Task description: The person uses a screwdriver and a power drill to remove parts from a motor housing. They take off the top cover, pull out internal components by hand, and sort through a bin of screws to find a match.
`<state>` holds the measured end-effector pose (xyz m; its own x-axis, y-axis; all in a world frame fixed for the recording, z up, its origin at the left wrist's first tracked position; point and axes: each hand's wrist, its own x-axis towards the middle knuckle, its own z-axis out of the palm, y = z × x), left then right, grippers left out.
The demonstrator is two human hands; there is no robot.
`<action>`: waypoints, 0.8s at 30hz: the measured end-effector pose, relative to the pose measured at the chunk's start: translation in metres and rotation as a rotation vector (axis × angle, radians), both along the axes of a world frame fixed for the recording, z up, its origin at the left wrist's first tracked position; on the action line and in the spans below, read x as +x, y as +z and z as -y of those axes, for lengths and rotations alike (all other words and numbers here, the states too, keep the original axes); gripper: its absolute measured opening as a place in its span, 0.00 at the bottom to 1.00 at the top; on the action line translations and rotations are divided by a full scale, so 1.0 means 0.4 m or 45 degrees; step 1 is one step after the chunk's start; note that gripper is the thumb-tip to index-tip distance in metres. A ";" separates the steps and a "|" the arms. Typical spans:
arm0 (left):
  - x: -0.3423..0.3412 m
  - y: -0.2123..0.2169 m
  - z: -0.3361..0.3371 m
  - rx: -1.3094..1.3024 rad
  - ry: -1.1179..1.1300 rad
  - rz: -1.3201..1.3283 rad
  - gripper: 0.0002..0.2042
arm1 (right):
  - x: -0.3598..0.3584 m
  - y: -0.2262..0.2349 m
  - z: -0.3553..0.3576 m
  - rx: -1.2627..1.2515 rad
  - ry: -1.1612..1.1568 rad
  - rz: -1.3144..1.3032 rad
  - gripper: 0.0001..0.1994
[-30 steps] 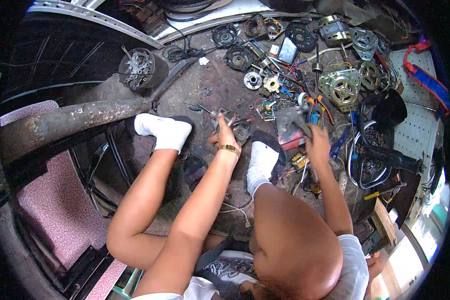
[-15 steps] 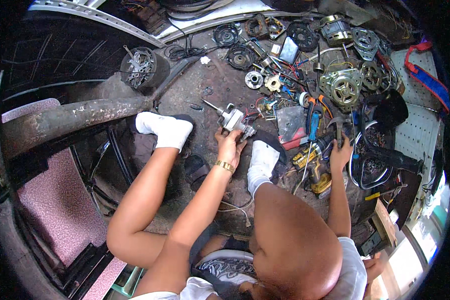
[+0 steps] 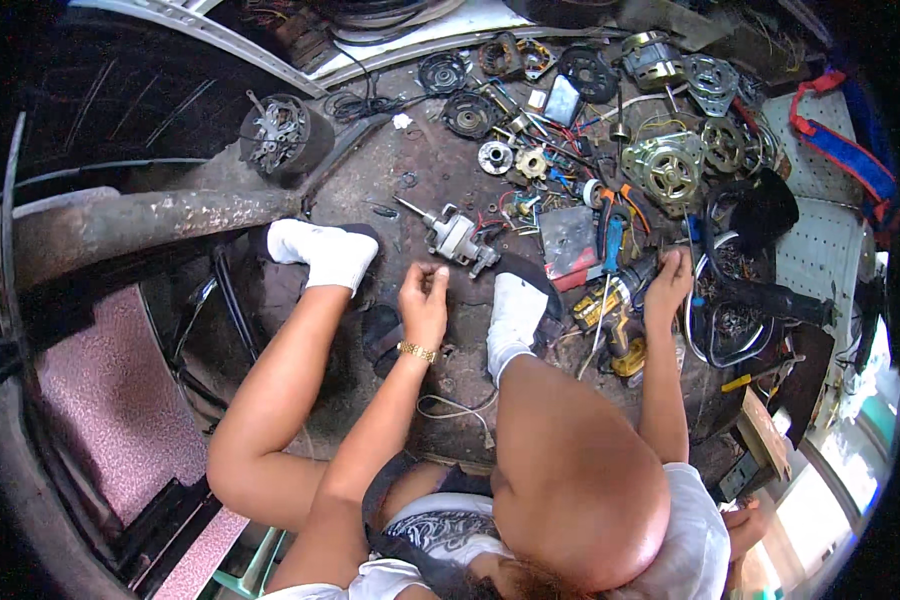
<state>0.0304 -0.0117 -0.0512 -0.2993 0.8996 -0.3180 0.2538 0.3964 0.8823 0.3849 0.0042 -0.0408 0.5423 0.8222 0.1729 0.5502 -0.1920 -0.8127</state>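
A small grey metal motor assembly with a long shaft (image 3: pixel 457 238) lies on the floor between my feet. Just below it is my left hand (image 3: pixel 424 304), empty, its fingers bent and slightly apart; a gold-coloured band circles that wrist. To the right, my right hand (image 3: pixel 667 286) is closed around the handle of a hammer, whose head is mostly lost among the dark things beyond the fingers. A yellow and black cordless drill (image 3: pixel 622 340) lies beside this hand. Blue-handled pliers (image 3: pixel 613 238) lie farther up, near a clear plastic bag (image 3: pixel 568 240).
Motor housings (image 3: pixel 667 172), rotors and screws spread across the far right. A bucket of metal parts (image 3: pixel 288 138) stands at far left. A wire-framed container (image 3: pixel 735 300) with small hardware sits at right. My socked feet (image 3: pixel 322 254) flank the motor. A thin cable (image 3: pixel 460 408) lies nearer.
My left hand has let go of the motor assembly and drawn back toward me, leaving it on the floor. My right hand stays around the hammer handle; the hammer head now shows less clearly.
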 end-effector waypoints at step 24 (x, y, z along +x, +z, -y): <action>-0.091 0.030 0.224 -0.348 0.752 -0.546 0.21 | 0.103 0.312 0.451 0.116 -0.266 -0.988 0.12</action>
